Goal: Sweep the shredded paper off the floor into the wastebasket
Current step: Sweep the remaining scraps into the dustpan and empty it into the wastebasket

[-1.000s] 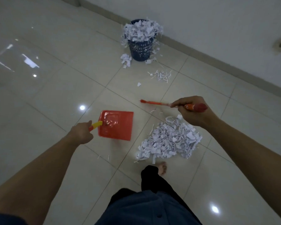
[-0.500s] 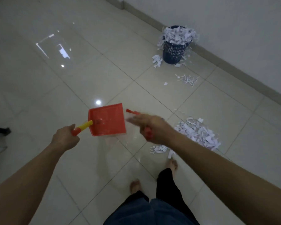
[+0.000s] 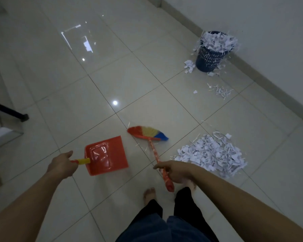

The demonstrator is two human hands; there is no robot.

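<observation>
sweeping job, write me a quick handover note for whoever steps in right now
Left hand grips the red dustpan by its handle; the pan looks empty.
Right hand grips the brush, bristles near the floor, left of the big paper pile.
Wastebasket by the wall is heaped full, with scraps around it.
Left: sweep up the pile and scraps, then tip them in.
</observation>
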